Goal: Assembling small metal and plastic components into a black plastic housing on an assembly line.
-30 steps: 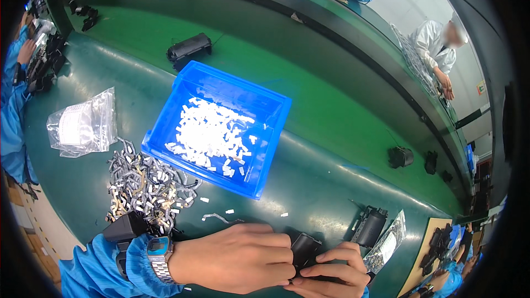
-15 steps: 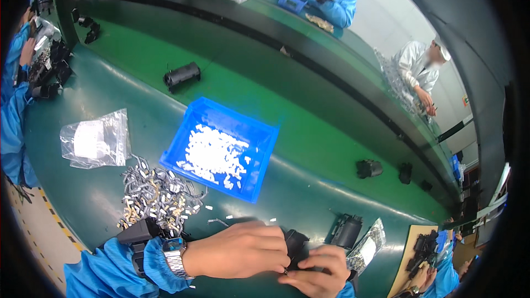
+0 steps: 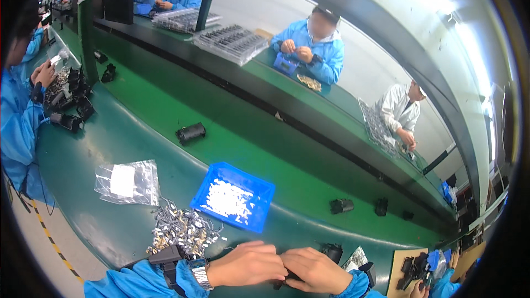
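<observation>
At the near edge of the green table, my left hand (image 3: 248, 265) and my right hand (image 3: 316, 270) meet over a black plastic part (image 3: 288, 279). Its body is mostly hidden under my fingers, though the part looks like the black cylindrical housings nearby. My left fingers are bent against its left side, and my right fingers curl over its top and right. Just beyond my right hand lies another black housing (image 3: 333, 252), beside a shiny clear bag (image 3: 356, 258). A heap of short grey cables (image 3: 182, 233) with small white connectors lies beyond my left wrist.
A blue tray (image 3: 269, 194) holds many white small pieces. Left of it lies a clear zip bag (image 3: 149, 187) with a white label. Black housings (image 3: 190, 133) sit on the green conveyor (image 3: 265, 154). Co-workers sit at left, right and across; a cardboard sheet (image 3: 395, 276) bears black parts.
The view has tilted up, so table things appear lower. My right hand has turned over the black part, covering more of it; my left hand stays at its left side.
</observation>
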`<state>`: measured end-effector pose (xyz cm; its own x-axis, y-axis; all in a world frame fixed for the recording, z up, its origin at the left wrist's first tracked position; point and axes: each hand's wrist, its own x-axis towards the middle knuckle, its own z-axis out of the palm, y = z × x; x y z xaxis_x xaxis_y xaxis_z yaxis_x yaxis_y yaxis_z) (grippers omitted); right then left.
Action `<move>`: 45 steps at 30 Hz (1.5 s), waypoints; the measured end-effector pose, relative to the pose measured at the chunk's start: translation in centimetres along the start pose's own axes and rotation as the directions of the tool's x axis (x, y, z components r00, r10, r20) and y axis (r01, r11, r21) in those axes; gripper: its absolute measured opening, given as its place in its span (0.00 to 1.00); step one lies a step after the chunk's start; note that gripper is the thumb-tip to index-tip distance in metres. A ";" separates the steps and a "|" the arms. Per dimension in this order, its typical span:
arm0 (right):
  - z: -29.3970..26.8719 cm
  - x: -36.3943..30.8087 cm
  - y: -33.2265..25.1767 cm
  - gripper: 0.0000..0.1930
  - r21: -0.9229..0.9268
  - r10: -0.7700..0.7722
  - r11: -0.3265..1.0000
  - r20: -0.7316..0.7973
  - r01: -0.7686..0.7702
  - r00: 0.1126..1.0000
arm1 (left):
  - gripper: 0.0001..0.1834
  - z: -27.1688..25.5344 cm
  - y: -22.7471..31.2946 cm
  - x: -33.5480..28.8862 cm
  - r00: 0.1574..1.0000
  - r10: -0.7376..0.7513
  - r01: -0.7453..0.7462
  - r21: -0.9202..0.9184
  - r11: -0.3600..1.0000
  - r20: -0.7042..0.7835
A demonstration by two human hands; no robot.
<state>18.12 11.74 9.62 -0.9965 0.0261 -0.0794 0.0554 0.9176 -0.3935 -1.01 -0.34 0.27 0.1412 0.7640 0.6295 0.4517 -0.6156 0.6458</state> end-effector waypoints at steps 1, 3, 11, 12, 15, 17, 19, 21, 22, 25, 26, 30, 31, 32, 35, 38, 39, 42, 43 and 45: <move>-0.1 0.0 0.1 0.26 -0.016 0.019 1.000 0.013 -0.018 1.000 | 0.04 0.0 0.0 0.2 0.998 0.014 -0.016 -0.034 0.999 -0.058; -1.1 0.1 1.8 0.26 0.007 0.071 0.997 -0.139 -0.070 0.988 | 0.09 -0.8 0.8 0.7 0.990 0.060 -0.061 -0.009 0.998 -0.126; -0.9 7.5 14.0 0.39 0.323 0.619 0.774 -0.563 -0.544 0.547 | 0.06 -1.3 2.3 2.1 0.965 0.094 -0.089 0.033 0.995 -0.245; 0.3 8.0 15.3 0.40 0.339 0.643 0.757 -0.537 -0.558 0.546 | 0.07 -1.4 2.2 1.6 0.976 0.080 -0.074 0.036 0.997 -0.201; 0.2 8.4 14.0 0.43 0.375 0.663 0.748 -0.455 -0.547 0.595 | 0.08 -1.3 1.8 0.9 0.988 0.031 -0.026 0.038 0.999 -0.149; -0.9 6.6 14.1 0.45 0.330 0.592 0.805 -0.503 -0.493 0.629 | 0.08 -1.0 1.7 0.6 0.993 0.045 -0.042 0.029 0.999 -0.112; -2.3 3.2 16.3 0.46 0.190 0.640 0.725 -0.541 -0.662 0.546 | 0.08 -0.9 1.7 1.3 0.993 0.061 -0.059 0.021 0.998 -0.103; -3.0 1.2 17.0 0.45 0.028 0.722 0.573 -0.489 -0.819 0.489 | 0.08 -0.8 1.8 1.5 0.992 0.082 -0.080 0.030 0.996 -0.090; -2.7 0.7 17.3 0.43 0.061 0.777 0.543 -0.414 -0.838 0.474 | 0.08 -0.8 1.8 1.5 0.993 0.078 -0.076 0.027 0.997 -0.087; -1.8 0.2 17.2 0.38 0.121 0.797 0.562 -0.345 -0.818 0.496 | 0.08 -0.6 1.8 0.9 0.995 0.079 -0.077 0.039 0.996 -0.068; -2.0 -0.1 16.8 0.36 0.177 0.785 0.587 -0.362 -0.790 0.503 | 0.08 -0.6 1.8 0.9 0.995 0.078 -0.075 0.049 0.996 -0.057; -2.5 0.3 9.3 0.35 0.290 0.670 0.738 -0.424 -0.610 0.609 | 0.07 -0.5 1.3 -0.3 0.994 0.072 -0.068 0.044 0.997 -0.079; -2.5 -0.1 6.6 0.36 0.336 0.625 0.781 -0.444 -0.527 0.642 | 0.08 -0.5 0.7 -0.7 0.997 0.056 -0.052 0.074 0.996 -0.057; -2.1 -0.6 3.7 0.38 0.350 0.591 0.806 -0.434 -0.477 0.680 | 0.10 -0.3 0.2 -1.0 0.999 0.039 -0.036 0.099 0.994 -0.033; 0.7 -2.1 -1.8 0.40 0.336 0.462 0.880 -0.440 -0.336 0.770 | 0.06 -0.6 1.0 0.5 0.970 -0.024 0.043 0.074 0.996 -0.240; 4.5 -2.7 -3.9 0.34 0.331 0.492 0.868 -0.470 -0.370 0.733 | 0.06 -1.1 1.2 1.2 0.956 -0.070 0.086 0.043 0.995 -0.283; 5.9 -3.2 -3.9 0.32 0.220 0.475 0.878 -0.513 -0.425 0.715 | 0.05 -0.8 0.9 1.5 0.958 -0.068 0.082 0.037 0.996 -0.279; 8.5 -3.9 -3.3 0.33 0.235 0.491 0.868 -0.531 -0.437 0.691 | 0.04 -0.7 0.5 1.4 0.963 -0.079 0.094 0.048 0.994 -0.259; 8.9 -4.2 -3.1 0.35 0.204 0.467 0.880 -0.532 -0.428 0.706 | 0.04 -0.7 0.4 1.2 0.962 -0.073 0.090 0.053 0.995 -0.262; 8.7 -5.2 -4.5 0.39 0.239 0.521 0.852 -0.480 -0.466 0.706 | 0.04 -0.4 0.1 0.8 0.968 -0.079 0.096 0.058 0.994 -0.240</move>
<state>23.62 3.98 3.85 -0.7043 0.6871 0.1786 0.5269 0.6746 -0.5170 -1.22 0.16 1.00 -0.1105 0.7419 0.6614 0.5134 -0.5272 0.6771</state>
